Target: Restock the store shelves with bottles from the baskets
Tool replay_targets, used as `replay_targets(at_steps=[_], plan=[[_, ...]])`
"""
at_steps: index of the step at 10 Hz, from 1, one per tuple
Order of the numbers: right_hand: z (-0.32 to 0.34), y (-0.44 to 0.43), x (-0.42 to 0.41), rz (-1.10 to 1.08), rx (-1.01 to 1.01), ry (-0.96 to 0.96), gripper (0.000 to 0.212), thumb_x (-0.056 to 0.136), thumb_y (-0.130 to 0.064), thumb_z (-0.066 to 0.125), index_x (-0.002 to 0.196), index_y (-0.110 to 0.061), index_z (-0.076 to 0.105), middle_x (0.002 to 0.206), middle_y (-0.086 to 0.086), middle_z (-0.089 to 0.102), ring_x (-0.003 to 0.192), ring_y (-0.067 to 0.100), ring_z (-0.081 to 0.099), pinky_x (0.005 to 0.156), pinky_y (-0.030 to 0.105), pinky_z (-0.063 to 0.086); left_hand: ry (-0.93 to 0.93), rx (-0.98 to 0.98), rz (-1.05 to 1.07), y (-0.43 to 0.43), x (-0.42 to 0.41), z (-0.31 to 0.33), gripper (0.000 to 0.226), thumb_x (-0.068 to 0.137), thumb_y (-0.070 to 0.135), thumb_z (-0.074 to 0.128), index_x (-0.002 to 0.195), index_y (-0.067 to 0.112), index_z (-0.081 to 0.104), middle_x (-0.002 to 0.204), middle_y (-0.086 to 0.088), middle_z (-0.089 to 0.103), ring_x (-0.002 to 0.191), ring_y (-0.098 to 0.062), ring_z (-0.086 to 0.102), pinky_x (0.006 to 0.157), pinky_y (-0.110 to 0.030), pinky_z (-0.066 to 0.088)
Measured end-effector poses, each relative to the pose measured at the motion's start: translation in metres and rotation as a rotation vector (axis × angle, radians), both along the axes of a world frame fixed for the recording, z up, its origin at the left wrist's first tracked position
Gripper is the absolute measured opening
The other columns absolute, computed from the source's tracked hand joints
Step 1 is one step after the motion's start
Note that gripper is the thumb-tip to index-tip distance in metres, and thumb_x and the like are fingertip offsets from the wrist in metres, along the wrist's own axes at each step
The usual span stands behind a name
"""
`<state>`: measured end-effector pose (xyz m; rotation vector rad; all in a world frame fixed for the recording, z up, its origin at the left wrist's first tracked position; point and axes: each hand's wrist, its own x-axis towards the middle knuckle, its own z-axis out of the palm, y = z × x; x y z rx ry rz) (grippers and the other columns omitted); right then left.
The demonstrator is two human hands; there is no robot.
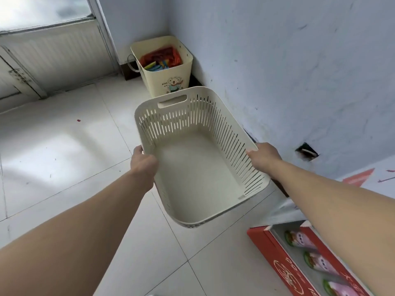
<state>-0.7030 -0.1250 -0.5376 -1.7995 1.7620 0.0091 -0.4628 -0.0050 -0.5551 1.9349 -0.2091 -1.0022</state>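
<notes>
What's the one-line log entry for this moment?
basket: empty, held over floor | left hand: grips left rim | right hand: grips right rim | bin: in corner

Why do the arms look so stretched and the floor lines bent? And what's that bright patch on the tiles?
Head view: the wide-angle lens stretches the forearms near the edges and bows straight lines; the sheen on the floor is probably daylight from the window at top left; the basket is sharp and evenly lit.
</notes>
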Motion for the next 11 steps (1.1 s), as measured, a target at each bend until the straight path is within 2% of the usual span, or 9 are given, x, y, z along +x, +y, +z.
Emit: replay_targets(at_steps=[1, 3, 5, 6, 7, 8, 9, 10, 11], plan=[[-0.042, -0.016, -0.006, 0.000, -0.018, 0.031, 0.035, 0.099, -0.024, 0.044, 0.125, -0.002, 0.055, 0.126, 0.018, 0.057, 0.114, 0.035, 0.054, 0.093, 0.035, 0.043, 0.042, 0.019, -0.018, -0.019, -0.006, -0.047, 0.051, 0.086, -0.010, 0.029, 0.126, 0.017, 0.045, 0.076, -0.003, 0.052, 0.058, -0.019, 0.049, 0.042, -0.019, 0.038], [-0.130, -0.050, -0.022, -0.050, -0.052, 0.071, 0.035, 0.100, -0.026, 0.045, 0.127, -0.007, 0.055, 0.126, 0.016, 0.057, 0.113, 0.033, 0.054, 0.093, 0.034, 0.044, 0.116, 0.014, -0.015, -0.057, -0.027, -0.139, 0.055, 0.087, -0.009, 0.029, 0.132, 0.020, 0.042, 0.076, 0.000, 0.053, 0.060, -0.019, 0.050, 0.055, -0.027, 0.043], [-0.197, -0.075, -0.038, -0.184, -0.209, 0.179, 0.027, 0.098, -0.028, 0.049, 0.115, -0.011, 0.060, 0.117, 0.013, 0.063, 0.106, 0.033, 0.059, 0.092, 0.038, 0.048, 0.139, 0.003, 0.029, -0.088, -0.054, -0.211, 0.055, 0.085, -0.005, 0.027, 0.131, 0.020, 0.043, 0.089, -0.002, 0.055, 0.066, -0.021, 0.050, 0.050, -0.021, 0.037], [-0.219, -0.089, -0.042, -0.236, -0.279, 0.299, 0.021, 0.098, -0.021, 0.049, 0.113, -0.014, 0.061, 0.112, 0.012, 0.065, 0.104, 0.031, 0.059, 0.097, 0.039, 0.043, 0.161, -0.042, 0.057, -0.098, -0.073, -0.234, 0.053, 0.084, -0.001, 0.031, 0.131, 0.021, 0.043, 0.102, -0.005, 0.059, 0.080, -0.025, 0.054, 0.065, -0.030, 0.047], [-0.235, -0.104, -0.048, -0.299, -0.297, 0.349, 0.035, 0.093, -0.002, 0.037, 0.113, -0.015, 0.062, 0.113, 0.010, 0.064, 0.105, 0.029, 0.056, 0.100, 0.036, 0.038, 0.204, -0.054, 0.065, -0.106, -0.095, -0.248, 0.056, 0.086, 0.001, 0.034, 0.134, 0.028, 0.035, 0.107, -0.005, 0.059, 0.084, -0.026, 0.056, 0.072, -0.033, 0.046], [-0.245, -0.111, -0.056, -0.336, -0.319, 0.315, 0.043, 0.087, 0.004, 0.035, 0.113, -0.015, 0.064, 0.113, 0.010, 0.064, 0.105, 0.030, 0.058, 0.100, 0.038, 0.042, 0.226, -0.032, 0.007, -0.114, -0.108, -0.257, 0.059, 0.086, 0.002, 0.036, 0.137, 0.031, 0.028, 0.111, -0.006, 0.060, 0.090, -0.029, 0.062, 0.074, -0.037, 0.052], [-0.242, -0.103, -0.058, -0.304, -0.354, 0.312, 0.041, 0.089, 0.002, 0.038, 0.122, -0.011, 0.057, 0.122, 0.015, 0.058, 0.112, 0.035, 0.053, 0.100, 0.039, 0.042, 0.295, 0.015, -0.107, -0.117, -0.107, -0.248, 0.057, 0.091, 0.004, 0.047, 0.140, 0.024, 0.026, 0.095, -0.003, 0.054, 0.076, -0.025, 0.056, 0.063, -0.034, 0.049], [-0.232, -0.082, -0.043, -0.198, -0.358, 0.302, 0.033, 0.094, -0.006, 0.042, 0.123, -0.011, 0.057, 0.125, 0.014, 0.057, 0.117, 0.034, 0.050, 0.100, 0.038, 0.038, 0.319, 0.102, -0.215, -0.115, -0.102, -0.231, 0.051, 0.091, 0.010, 0.056, 0.136, 0.012, 0.033, 0.109, -0.010, 0.048, 0.091, -0.030, 0.054, 0.074, -0.039, 0.049], [-0.218, -0.061, -0.029, -0.116, -0.291, 0.261, 0.024, 0.095, -0.013, 0.043, 0.109, -0.013, 0.063, 0.114, 0.010, 0.065, 0.110, 0.030, 0.053, 0.093, 0.035, 0.036, 0.161, 0.153, -0.295, -0.104, -0.100, -0.202, 0.041, 0.089, 0.004, 0.050, 0.129, 0.005, 0.041, 0.109, -0.017, 0.052, 0.072, -0.023, 0.045, 0.069, -0.027, 0.042]])
